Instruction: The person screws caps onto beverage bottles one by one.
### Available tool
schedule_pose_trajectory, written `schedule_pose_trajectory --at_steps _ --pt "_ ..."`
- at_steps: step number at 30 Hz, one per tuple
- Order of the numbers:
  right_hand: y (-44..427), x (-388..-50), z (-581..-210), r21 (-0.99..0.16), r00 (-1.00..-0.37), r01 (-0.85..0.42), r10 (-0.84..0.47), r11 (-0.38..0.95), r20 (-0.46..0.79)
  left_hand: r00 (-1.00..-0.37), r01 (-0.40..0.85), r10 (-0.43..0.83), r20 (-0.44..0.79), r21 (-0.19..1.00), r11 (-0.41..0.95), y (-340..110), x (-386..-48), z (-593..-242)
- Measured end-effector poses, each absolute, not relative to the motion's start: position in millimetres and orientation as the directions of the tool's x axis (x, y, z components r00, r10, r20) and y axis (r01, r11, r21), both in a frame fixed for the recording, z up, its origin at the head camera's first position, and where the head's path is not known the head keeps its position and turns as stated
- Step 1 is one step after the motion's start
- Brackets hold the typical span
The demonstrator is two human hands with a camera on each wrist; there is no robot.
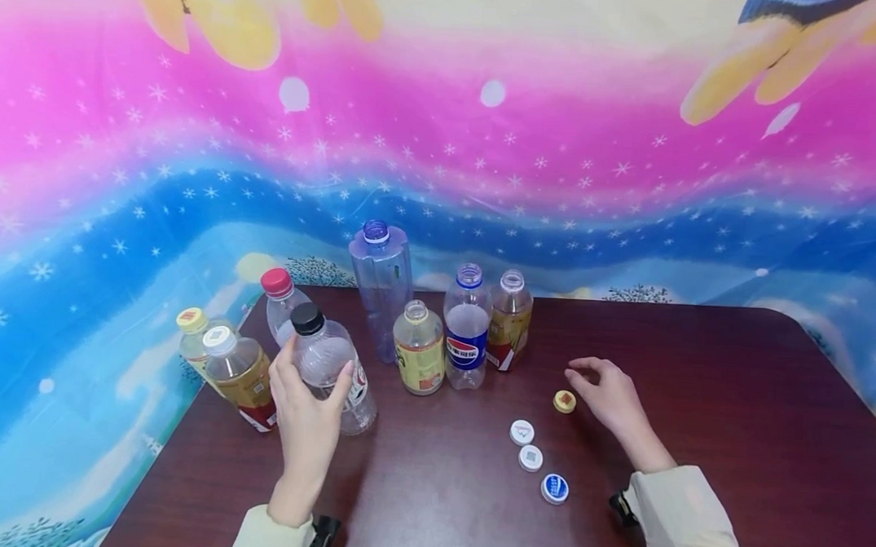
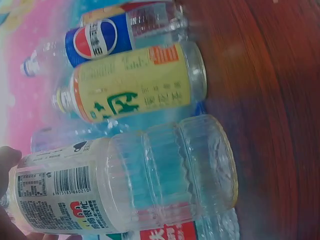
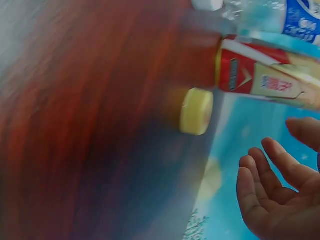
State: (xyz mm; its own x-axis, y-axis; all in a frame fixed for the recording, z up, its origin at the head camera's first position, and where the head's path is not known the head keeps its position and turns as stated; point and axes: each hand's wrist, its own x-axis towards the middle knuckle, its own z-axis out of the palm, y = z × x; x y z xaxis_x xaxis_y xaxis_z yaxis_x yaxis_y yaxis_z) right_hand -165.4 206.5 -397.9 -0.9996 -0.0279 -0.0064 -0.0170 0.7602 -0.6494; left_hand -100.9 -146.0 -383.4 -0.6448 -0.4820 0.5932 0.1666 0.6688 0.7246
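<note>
My left hand [image 1: 303, 423] holds a clear plastic bottle [image 1: 332, 349] with a black cap, thumb on one side and fingers on the other. In the left wrist view this bottle [image 2: 165, 170] shows its ribbed lower part and a white label with a barcode. My right hand [image 1: 612, 403] hovers just beside a loose yellow cap [image 1: 564, 402], holding nothing, its fingers loosely bent. The right wrist view shows the hand [image 3: 280, 195] apart from the yellow cap [image 3: 196, 111]. Two white caps [image 1: 522, 432] and a blue cap [image 1: 554, 488] lie nearer on the table.
Uncapped bottles stand at the back: a tall purple one [image 1: 382, 279], a yellow-labelled one [image 1: 420, 354], a Pepsi bottle [image 1: 466, 352] and a brown-labelled one [image 1: 511, 321]. Capped bottles at left have red [image 1: 277, 282], yellow [image 1: 191, 320] and white [image 1: 219, 341] caps. Behind hangs a patterned cloth [image 1: 487, 161].
</note>
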Motion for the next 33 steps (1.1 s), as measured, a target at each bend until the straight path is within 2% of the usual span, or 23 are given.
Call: schedule_pose_trajectory --at_steps 6,15,26,33 --pt "214 -168 -410 -0.631 -0.998 0.015 -0.031 0.776 -0.063 -0.627 0.158 -0.514 0.586 0.741 0.652 -157 -104 -386" --pt "216 -167 -424 -0.612 -0.988 0.015 -0.083 0.791 -0.131 -0.667 0.093 -0.529 0.524 0.764 0.639 -165 -105 -389" --pt "214 -168 -430 -0.583 -0.987 -0.073 -0.141 0.809 -0.072 -0.687 0.066 -0.533 0.493 0.774 0.63 -168 -106 -388" --pt "214 -169 -431 -0.566 -0.989 -0.073 -0.134 0.821 -0.067 -0.68 0.096 -0.526 0.511 0.773 0.628 -164 -106 -391"
